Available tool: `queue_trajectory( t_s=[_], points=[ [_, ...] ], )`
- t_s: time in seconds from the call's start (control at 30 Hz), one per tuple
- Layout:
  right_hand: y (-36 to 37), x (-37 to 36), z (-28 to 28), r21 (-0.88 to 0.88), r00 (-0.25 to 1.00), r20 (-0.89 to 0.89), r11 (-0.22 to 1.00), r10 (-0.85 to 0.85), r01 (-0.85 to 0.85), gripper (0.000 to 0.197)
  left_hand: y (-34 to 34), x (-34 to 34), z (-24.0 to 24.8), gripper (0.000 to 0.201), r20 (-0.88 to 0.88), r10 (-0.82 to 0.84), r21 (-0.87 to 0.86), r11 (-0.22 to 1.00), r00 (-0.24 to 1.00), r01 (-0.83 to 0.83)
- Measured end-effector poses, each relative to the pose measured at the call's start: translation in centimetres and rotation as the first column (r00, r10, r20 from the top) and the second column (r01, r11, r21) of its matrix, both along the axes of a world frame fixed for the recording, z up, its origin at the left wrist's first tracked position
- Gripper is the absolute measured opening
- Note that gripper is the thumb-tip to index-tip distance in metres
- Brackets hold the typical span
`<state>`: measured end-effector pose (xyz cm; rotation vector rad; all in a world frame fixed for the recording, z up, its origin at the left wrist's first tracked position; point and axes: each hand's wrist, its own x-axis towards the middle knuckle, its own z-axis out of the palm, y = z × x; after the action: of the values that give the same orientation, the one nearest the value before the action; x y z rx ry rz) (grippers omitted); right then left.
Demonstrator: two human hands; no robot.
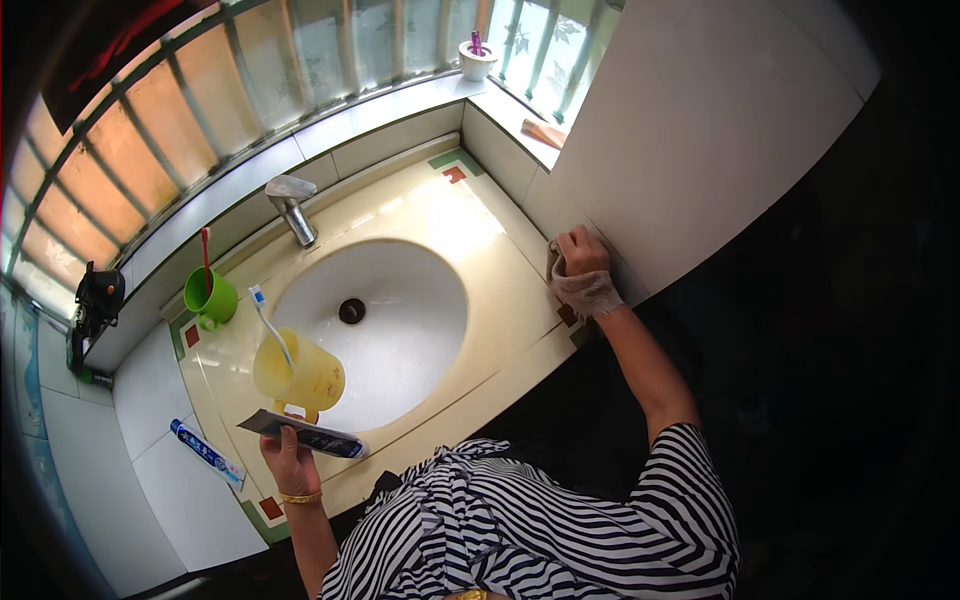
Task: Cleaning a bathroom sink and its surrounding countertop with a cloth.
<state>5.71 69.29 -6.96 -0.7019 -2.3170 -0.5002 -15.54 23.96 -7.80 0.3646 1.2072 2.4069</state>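
My left hand point(287, 462) is closed around a dark toothpaste tube point(325, 440) and also appears to grip the handle of a yellow cup point(318, 376). A blue and white toothbrush point(271, 324) leans inside that cup, which is held over the left front rim of the white sink basin point(410, 330). At the right edge of the cream countertop point(500, 270), my right hand point(581, 250) is closed on a greyish-brown cloth point(590, 293). The cloth hangs over the wrist and lies against the counter beside the wall.
A chrome faucet point(293, 208) stands behind the basin. To the left are a green cup point(211, 298) with a red toothbrush point(206, 255) and a blue and white toothpaste tube point(207, 452). A white holder point(477, 60) sits on the window ledge. A white panel point(710, 130) rises at right.
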Motion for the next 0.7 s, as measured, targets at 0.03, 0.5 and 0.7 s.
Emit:
queue_trajectory(
  t_s=[0.03, 0.5, 0.7],
  points=[
    [0.5, -1.1, 1.8, 0.004, 1.0, -0.003, 1.0, 0.007, -0.007, 0.01, 0.0, 0.1, -0.2, 0.022, -0.003, 0.007, 0.004, 1.0, 1.0, -0.007],
    [7.2, -8.9, -6.0, -0.054, 1.0, 0.004, 0.998, -0.016, 0.016, 0.003, 3.2, 1.7, 2.9, 0.026, 0.007, 0.075, -0.074, 0.994, 0.997, -0.074],
    [2.2, -5.2, -5.0, -0.309, 0.999, -0.025, 0.951, -0.038, 0.028, 0.014, 9.9, 0.4, 4.4, 0.019, -0.029, -0.154, -0.068, 0.986, 0.988, 0.152]
  ],
)
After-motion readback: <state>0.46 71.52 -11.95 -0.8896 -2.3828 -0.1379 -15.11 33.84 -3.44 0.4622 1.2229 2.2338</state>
